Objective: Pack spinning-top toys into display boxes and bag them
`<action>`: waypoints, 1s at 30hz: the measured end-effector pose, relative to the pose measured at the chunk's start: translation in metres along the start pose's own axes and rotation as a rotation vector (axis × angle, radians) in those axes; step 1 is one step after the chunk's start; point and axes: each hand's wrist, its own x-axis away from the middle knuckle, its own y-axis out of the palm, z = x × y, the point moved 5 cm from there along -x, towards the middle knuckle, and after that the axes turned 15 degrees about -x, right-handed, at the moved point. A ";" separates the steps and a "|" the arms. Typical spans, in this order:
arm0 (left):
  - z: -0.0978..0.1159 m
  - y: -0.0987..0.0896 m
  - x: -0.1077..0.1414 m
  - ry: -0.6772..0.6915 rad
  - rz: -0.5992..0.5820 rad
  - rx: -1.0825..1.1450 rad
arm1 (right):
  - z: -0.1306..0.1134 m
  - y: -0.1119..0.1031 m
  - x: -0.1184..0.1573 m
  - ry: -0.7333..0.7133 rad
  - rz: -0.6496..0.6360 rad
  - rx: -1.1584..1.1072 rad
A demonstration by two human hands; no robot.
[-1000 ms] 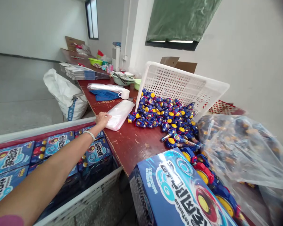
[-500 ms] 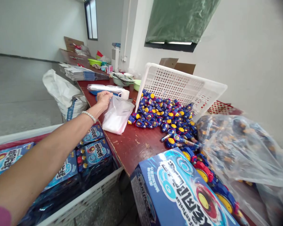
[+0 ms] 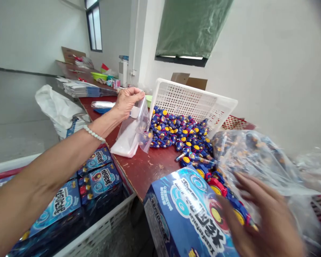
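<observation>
My left hand (image 3: 128, 101) pinches the top edge of a clear plastic bag (image 3: 143, 121), which hangs over a stack of clear bags (image 3: 125, 141) on the red table. At the lower right my right hand (image 3: 264, 214) is blurred, its fingers apart and nothing in them, over the right side of a blue printed box (image 3: 187, 210). Behind the box, blue and yellow toys (image 3: 176, 130) spill from a tipped white basket (image 3: 195, 101).
A white crate (image 3: 101, 228) of blue boxes (image 3: 101, 178) stands at the lower left. A large clear bag of toys (image 3: 251, 146) lies right. A white sack (image 3: 59, 110) and flat stacks (image 3: 80, 88) are farther back.
My left hand has lifted one bag up and right from the stack. My right hand has come into view at the lower right. The view has shifted slightly.
</observation>
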 end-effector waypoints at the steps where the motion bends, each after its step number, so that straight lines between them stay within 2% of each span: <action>1: 0.013 0.010 0.006 0.017 -0.007 0.008 | -0.017 0.025 -0.015 -0.180 -0.135 0.031; 2: 0.025 0.021 0.011 0.031 -0.013 0.005 | -0.030 0.049 -0.029 -0.284 -0.214 0.076; 4: 0.044 0.039 0.018 0.061 -0.044 -0.080 | -0.042 0.092 -0.053 -0.328 -0.334 0.154; 5: 0.050 0.047 0.019 0.077 -0.066 -0.147 | -0.042 0.108 -0.064 -0.277 -0.367 0.158; 6: 0.053 0.053 0.019 0.091 -0.089 -0.220 | -0.036 0.117 -0.074 -0.155 -0.379 0.087; 8: 0.052 0.060 0.016 0.110 -0.121 -0.342 | -0.016 0.123 -0.090 0.169 -0.363 -0.266; 10: 0.048 0.060 0.014 0.128 -0.118 -0.417 | 0.005 0.116 -0.100 0.438 -0.294 -0.648; 11: 0.048 0.059 0.016 0.142 -0.107 -0.455 | 0.014 0.110 -0.104 0.520 -0.247 -0.780; 13: 0.055 0.058 0.030 0.189 -0.066 -0.518 | 0.029 0.096 -0.111 0.622 -0.139 -0.898; 16: 0.086 0.067 0.077 0.357 -0.043 -0.566 | 0.042 0.083 -0.116 0.750 0.028 -1.003; 17: 0.097 0.075 0.096 0.409 -0.091 -0.547 | 0.043 0.080 -0.117 0.779 0.072 -1.032; 19: 0.108 0.096 0.133 0.421 -0.306 -0.464 | 0.042 0.077 -0.118 0.808 0.130 -1.084; 22: 0.102 0.123 0.163 0.322 -0.446 -0.494 | 0.038 0.068 -0.118 0.803 0.161 -1.136; 26: 0.079 0.141 0.157 0.342 -0.483 -0.585 | 0.045 0.045 -0.118 0.810 0.193 -1.120; 30: 0.069 0.140 0.132 0.377 -0.479 -0.618 | 0.062 0.011 -0.109 0.806 0.278 -1.040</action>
